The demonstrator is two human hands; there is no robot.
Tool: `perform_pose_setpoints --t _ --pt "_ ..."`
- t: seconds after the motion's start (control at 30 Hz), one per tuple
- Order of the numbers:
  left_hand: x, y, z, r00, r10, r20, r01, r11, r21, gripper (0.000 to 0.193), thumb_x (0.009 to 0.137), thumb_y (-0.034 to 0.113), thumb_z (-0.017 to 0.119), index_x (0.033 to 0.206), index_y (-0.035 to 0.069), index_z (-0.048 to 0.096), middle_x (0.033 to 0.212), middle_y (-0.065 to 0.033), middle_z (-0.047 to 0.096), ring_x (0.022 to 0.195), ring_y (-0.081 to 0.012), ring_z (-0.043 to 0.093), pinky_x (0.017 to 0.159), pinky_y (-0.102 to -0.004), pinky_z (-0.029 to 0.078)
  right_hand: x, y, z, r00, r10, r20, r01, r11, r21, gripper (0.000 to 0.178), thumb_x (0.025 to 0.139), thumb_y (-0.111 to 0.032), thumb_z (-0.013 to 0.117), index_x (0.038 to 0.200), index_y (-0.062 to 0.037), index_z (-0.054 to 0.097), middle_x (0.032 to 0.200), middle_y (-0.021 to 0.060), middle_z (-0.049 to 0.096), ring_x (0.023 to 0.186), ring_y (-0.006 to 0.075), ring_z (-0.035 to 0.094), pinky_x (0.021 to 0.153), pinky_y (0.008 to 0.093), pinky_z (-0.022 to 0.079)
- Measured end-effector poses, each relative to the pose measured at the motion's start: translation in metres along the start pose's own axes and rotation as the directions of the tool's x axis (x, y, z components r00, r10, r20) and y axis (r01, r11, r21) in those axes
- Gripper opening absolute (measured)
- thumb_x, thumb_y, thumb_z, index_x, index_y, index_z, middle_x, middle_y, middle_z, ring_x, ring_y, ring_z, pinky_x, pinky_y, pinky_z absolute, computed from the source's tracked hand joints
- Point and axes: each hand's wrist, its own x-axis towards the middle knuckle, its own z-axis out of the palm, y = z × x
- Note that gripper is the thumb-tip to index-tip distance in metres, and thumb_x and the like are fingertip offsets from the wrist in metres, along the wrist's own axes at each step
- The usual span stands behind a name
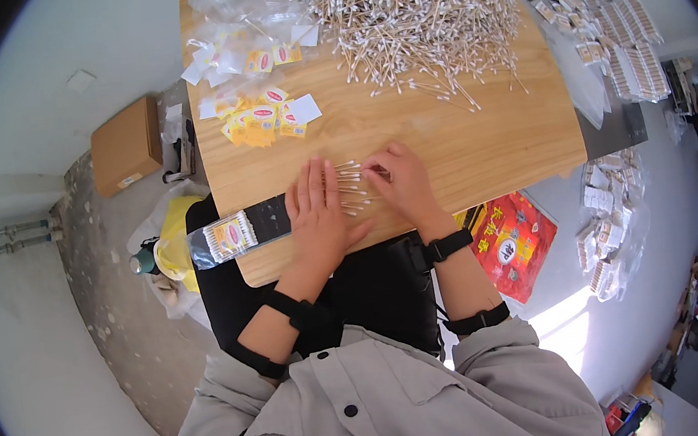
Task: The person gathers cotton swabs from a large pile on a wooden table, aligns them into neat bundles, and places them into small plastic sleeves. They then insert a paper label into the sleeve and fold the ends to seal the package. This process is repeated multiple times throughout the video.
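My left hand (315,213) lies flat with fingers stretched over a small row of cotton swabs (352,190) on the wooden table. Their white tips stick out past its edge toward the right. Close beside them, my right hand (401,184) has thumb and fingers pinched at the tip of a swab, partly hidden by the fingers. A clear bag with a packed bundle of cotton swabs (230,237) and a yellow-red label rests on a dark strip (270,217) left of my left hand.
A big heap of loose swabs (419,9) covers the table's far side. Yellow label cards (263,124) and clear plastic bags (241,13) lie at far left. Packed bundles (617,19) stand at right, more (606,217) below them. A cardboard box (125,147) sits left.
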Motion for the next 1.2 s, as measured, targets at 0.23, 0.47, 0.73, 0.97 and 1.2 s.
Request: perform_pose_setpoints --t 0.23,0.47,0.73,0.97,1.2 --pt "0.005 -0.026 -0.009 0.992 0.128 0.000 -0.128 0.991 -0.049 0.087 0.083 0.034 0.071 0.150 -0.001 0.029 0.158 -0.0177 0.028 0.148 -0.0316 0.023 0.118 -0.0521 0.021 -0.015 -0.003 -0.008 0.995 0.050 -0.084 -0.054 0.998 -0.044 0.013 0.076 -0.004 0.071 0.088 -0.0072 0.069 0.081 0.0085 0.057 0.081 0.0275 0.060 0.071 0.0394 0.050" --pt "0.001 -0.004 0.002 0.997 0.082 0.010 -0.082 0.996 0.024 0.080 0.089 0.035 0.064 0.151 0.000 0.028 0.159 -0.0163 0.027 0.149 -0.0307 0.022 0.118 -0.0522 0.018 -0.001 -0.009 0.004 0.998 -0.004 -0.065 -0.008 0.983 -0.182 0.012 0.077 -0.007 0.071 0.089 -0.0085 0.069 0.078 0.0104 0.058 0.078 0.0302 0.059 0.067 0.0405 0.047" --pt "-0.001 -0.003 0.003 0.998 0.062 0.026 -0.062 0.998 -0.006 0.080 0.089 0.037 0.064 0.151 0.000 0.029 0.159 -0.0151 0.027 0.149 -0.0280 0.022 0.119 -0.0527 0.016 -0.028 -0.021 -0.021 0.999 0.054 0.005 -0.054 0.998 -0.040 0.017 0.077 -0.005 0.073 0.094 -0.0073 0.069 0.094 0.0104 0.058 0.090 0.0283 0.060 0.079 0.0370 0.050" --pt "0.000 -0.004 0.001 0.985 0.164 0.056 -0.167 0.984 0.059 0.075 0.090 0.035 0.062 0.149 0.000 0.032 0.158 -0.0127 0.030 0.148 -0.0260 0.024 0.120 -0.0529 0.015 -0.035 -0.013 -0.025 0.999 -0.037 0.024 0.040 0.992 -0.118 0.014 0.077 -0.003 0.071 0.089 -0.0059 0.065 0.095 0.0124 0.057 0.090 0.0323 0.059 0.076 0.0384 0.050" --pt "-0.002 -0.003 0.000 0.984 0.172 0.040 -0.173 0.985 0.018 0.073 0.091 0.037 0.060 0.149 0.000 0.033 0.157 -0.0136 0.031 0.148 -0.0260 0.025 0.120 -0.0531 0.014 -0.033 0.004 -0.056 0.994 0.063 0.092 -0.069 0.996 0.061 0.010 0.079 -0.003 0.069 0.087 -0.0035 0.063 0.094 0.0116 0.056 0.087 0.0283 0.059 0.074 0.0353 0.050"
